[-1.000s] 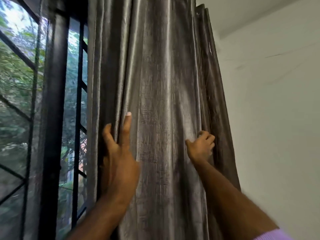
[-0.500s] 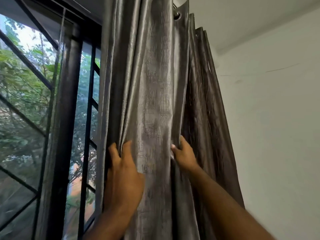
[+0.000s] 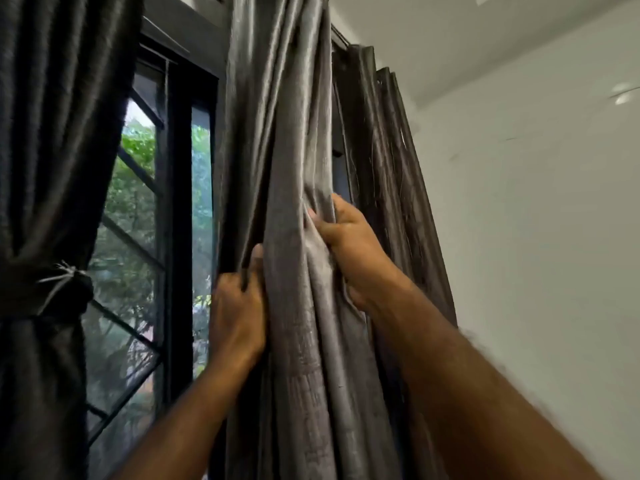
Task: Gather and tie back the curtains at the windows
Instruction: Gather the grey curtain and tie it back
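Grey curtain (image 3: pixel 294 133) hangs centre frame, long axis 12-to-6; left hand (image 3: pixel 239 313) grips its 9 o'clock edge, right hand (image 3: pixel 343 237) pinches folds higher on its 3 o'clock side, ungathered pleats (image 3: pixel 391 168) lying further toward 3, nearer the right hand.

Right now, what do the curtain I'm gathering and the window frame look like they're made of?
Grey curtain: woven fabric with a satin-like sheen, likely synthetic; light streaks run along its folds. Window frame: dark, matte, slim straight bars, probably painted metal; painted wood is possible.
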